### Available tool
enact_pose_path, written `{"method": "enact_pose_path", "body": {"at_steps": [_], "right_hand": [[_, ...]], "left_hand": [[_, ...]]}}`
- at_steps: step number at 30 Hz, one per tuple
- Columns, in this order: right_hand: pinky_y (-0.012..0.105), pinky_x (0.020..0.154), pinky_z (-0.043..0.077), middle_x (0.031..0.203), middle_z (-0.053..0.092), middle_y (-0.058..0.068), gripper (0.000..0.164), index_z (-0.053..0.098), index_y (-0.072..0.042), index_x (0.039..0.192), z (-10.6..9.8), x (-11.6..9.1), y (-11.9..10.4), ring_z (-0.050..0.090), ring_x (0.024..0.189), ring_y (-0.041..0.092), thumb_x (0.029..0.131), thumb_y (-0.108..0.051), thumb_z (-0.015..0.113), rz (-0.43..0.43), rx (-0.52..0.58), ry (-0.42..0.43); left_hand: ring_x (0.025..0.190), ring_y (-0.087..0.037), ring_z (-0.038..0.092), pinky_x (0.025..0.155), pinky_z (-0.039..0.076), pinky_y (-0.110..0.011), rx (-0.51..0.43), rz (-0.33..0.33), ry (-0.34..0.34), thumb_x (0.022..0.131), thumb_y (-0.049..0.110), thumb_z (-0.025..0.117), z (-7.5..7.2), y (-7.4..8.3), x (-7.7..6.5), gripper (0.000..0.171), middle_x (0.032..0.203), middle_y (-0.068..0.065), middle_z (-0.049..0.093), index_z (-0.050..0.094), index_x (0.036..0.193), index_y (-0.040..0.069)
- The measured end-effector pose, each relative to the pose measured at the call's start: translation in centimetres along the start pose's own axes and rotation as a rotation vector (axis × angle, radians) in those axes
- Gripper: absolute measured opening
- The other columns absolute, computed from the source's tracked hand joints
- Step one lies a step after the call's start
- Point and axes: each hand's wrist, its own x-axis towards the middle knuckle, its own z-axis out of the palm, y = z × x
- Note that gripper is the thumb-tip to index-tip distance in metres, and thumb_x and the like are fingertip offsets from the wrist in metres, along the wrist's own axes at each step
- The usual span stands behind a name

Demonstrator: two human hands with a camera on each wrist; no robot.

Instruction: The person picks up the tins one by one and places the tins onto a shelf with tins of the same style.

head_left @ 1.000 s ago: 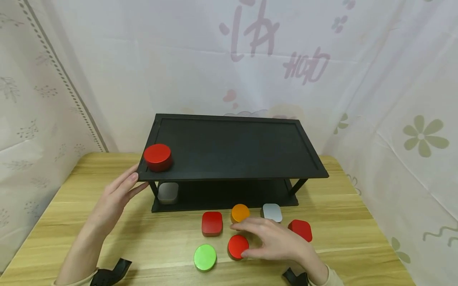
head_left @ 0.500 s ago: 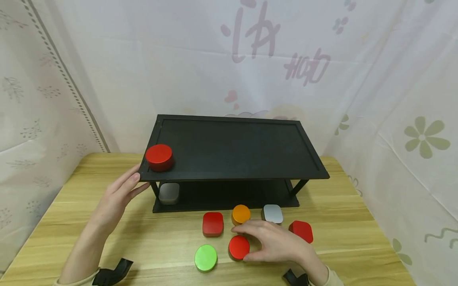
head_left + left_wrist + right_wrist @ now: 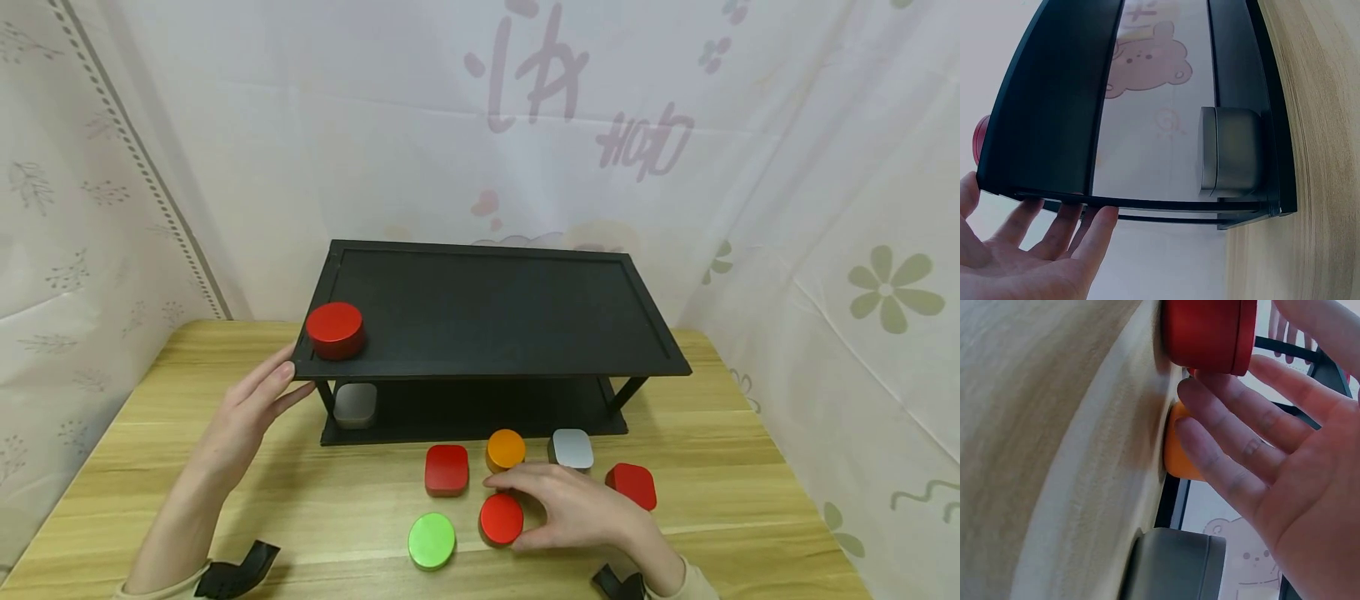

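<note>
My left hand (image 3: 242,421) rests its straight fingers against the left end of a black two-tier shelf (image 3: 487,312), thumb at the upper panel's corner. In the left wrist view, its fingers (image 3: 1100,240) reach under that panel. One red round tin (image 3: 335,331) stands on the upper tier; a grey square tin (image 3: 356,406) is on the lower tier at left. My right hand (image 3: 573,508) has thumb and fingers spread around another red round tin (image 3: 501,518) on the table, a small gap showing at the fingers. An orange round tin (image 3: 505,450) sits just beyond them.
Left of the right hand lie a red square tin (image 3: 446,471) and a green round tin (image 3: 431,541). A silver square tin (image 3: 572,448) and another red square tin (image 3: 632,486) stand behind that hand. Printed cloth (image 3: 390,125) hangs behind the wooden table (image 3: 720,500).
My right thumb has drawn slightly away from the red round tin's edge. The left hand keeps its place at the shelf, and the tins stay where they were.
</note>
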Motion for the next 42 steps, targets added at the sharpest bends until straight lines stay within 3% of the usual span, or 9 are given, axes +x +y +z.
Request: {"method": "enact_pose_path", "body": {"at_steps": [10, 27, 33, 42], "right_hand": [[0.033, 0.1, 0.047, 0.136, 0.049, -0.02, 0.063, 0.044, -0.036, 0.137, 0.6, 0.21, 0.7, 0.051, 0.122, 0.008, 0.08, -0.049, 0.069, -0.034, 0.003, -0.02], [0.027, 0.097, 0.048, 0.126, 0.053, -0.021, 0.05, 0.05, -0.04, 0.125, 0.93, 0.38, 0.57, 0.052, 0.114, 0.004, 0.08, -0.042, 0.071, -0.024, 0.051, -0.021], [0.029, 0.096, 0.048, 0.129, 0.052, -0.021, 0.05, 0.049, -0.042, 0.125, 0.91, 0.38, 0.41, 0.051, 0.115, 0.005, 0.079, -0.046, 0.07, 0.015, 0.052, -0.03], [0.026, 0.095, 0.049, 0.127, 0.052, -0.023, 0.051, 0.047, -0.039, 0.127, 0.83, 0.24, 0.36, 0.052, 0.114, 0.003, 0.081, -0.045, 0.069, -0.014, 0.069, -0.02]], "left_hand": [[0.125, 0.001, 0.048, 0.098, 0.046, -0.017, 0.009, -0.008, 0.001, 0.103, 0.011, 0.034, 0.1, 0.1, 0.06, 0.043, 0.138, 0.009, 0.051, 0.034, 0.145, 0.002], [0.123, 0.002, 0.049, 0.098, 0.046, -0.016, 0.011, -0.014, 0.005, 0.103, 0.013, 0.034, 0.11, 0.11, -0.04, 0.044, 0.137, 0.011, 0.051, 0.034, 0.145, 0.003], [0.122, 0.002, 0.05, 0.097, 0.046, -0.016, 0.022, -0.025, 0.025, 0.103, 0.014, 0.035, 0.1, 0.16, -0.09, 0.044, 0.136, 0.011, 0.051, 0.034, 0.145, 0.002], [0.123, 0.004, 0.049, 0.098, 0.045, -0.015, 0.022, -0.044, 0.017, 0.103, 0.015, 0.035, 0.05, 0.27, -0.17, 0.045, 0.137, 0.012, 0.05, 0.033, 0.146, 0.004]]}}
